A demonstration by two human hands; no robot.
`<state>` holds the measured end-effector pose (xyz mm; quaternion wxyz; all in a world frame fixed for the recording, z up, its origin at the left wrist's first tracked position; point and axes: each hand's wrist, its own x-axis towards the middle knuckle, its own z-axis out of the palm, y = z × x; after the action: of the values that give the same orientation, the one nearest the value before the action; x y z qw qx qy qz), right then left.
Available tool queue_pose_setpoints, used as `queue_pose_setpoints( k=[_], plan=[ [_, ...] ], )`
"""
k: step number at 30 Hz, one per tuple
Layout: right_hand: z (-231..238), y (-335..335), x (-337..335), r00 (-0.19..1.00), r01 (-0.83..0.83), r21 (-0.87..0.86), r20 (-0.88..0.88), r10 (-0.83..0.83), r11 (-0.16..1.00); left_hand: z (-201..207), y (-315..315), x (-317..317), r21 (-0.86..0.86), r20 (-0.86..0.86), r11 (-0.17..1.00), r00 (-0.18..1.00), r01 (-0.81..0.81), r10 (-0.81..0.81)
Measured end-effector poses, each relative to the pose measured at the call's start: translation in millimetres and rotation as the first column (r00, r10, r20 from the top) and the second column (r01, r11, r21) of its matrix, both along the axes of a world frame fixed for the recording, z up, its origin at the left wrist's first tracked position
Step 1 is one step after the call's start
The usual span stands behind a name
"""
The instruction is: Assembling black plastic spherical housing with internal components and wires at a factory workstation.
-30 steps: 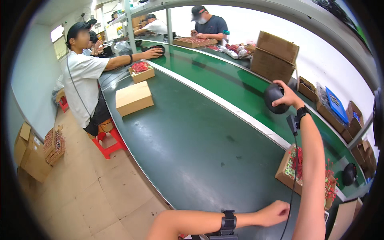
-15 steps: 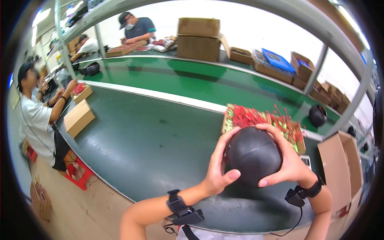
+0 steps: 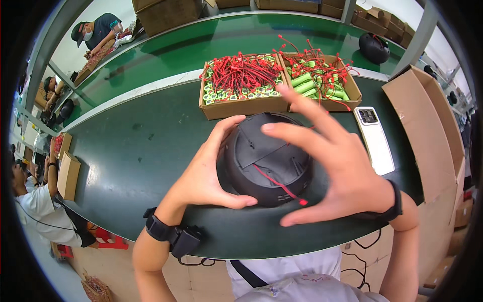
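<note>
A round black plastic housing (image 3: pixel 261 190) rests on the dark green table, its inner side facing up. A flat black flap or panel (image 3: pixel 259 141) lies across it, and a red wire (image 3: pixel 274 180) ending in a small red connector (image 3: pixel 302 202) sticks out towards me. My left hand (image 3: pixel 204 171) curves round the housing's left side, thumb at the near rim and fingers at the far rim. Apart from the housing, my right hand (image 3: pixel 337 166) hovers over its right side with fingers spread and nothing in them; it is slightly blurred.
Beyond the housing stand two cardboard boxes of green battery cells with red wires (image 3: pixel 246 73) (image 3: pixel 314 83). A white smartphone (image 3: pixel 375 143) lies at right, beside a large open carton (image 3: pixel 422 131). Another black housing (image 3: pixel 374 48) sits on the green belt (image 3: pixel 181 50). Several co-workers are at left.
The housing went from being held up in both hands, smooth dome showing, to resting on the table with its inner side up. My right hand has let go. The view has swung right.
</note>
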<state>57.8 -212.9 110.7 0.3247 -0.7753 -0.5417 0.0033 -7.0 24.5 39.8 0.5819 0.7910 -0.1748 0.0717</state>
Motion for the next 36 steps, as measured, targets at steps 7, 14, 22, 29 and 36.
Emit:
queue_pose_setpoints(
  k=[7, 14, 22, 29, 36],
  plan=[
    [-21.4, -39.5, 17.7, 0.971, 0.042, 0.415, 0.196, -0.135, 0.909, -2.3, 12.8, 5.4, -0.021, -0.046, 0.982, 0.981, 0.185, -0.186],
    [-26.4, -52.6, 30.7, 0.993, 0.109, 0.112, 0.025, -0.112, 0.988, -10.6, 9.1, 5.6, -0.028, 0.029, 0.980, 0.980, 0.199, -0.198],
    [-52.6, -45.0, 39.8, 0.980, 0.077, 0.060, -0.186, -0.065, 0.995, -3.8, -14.9, 2.3, 0.125, 0.100, 0.992, 0.994, 0.023, -0.036],
    [-76.9, -31.5, 30.1, 0.893, -0.096, 0.205, -0.415, 0.175, 0.974, -4.5, -17.0, 4.5, 0.084, 0.080, 0.993, 0.993, 0.082, -0.089],
    [-78.9, -28.6, 29.9, 0.831, -0.168, 0.223, -0.492, 0.260, 0.960, -9.0, -22.3, 1.1, -0.055, -0.059, 0.983, 0.982, 0.175, -0.178]
  ],
)
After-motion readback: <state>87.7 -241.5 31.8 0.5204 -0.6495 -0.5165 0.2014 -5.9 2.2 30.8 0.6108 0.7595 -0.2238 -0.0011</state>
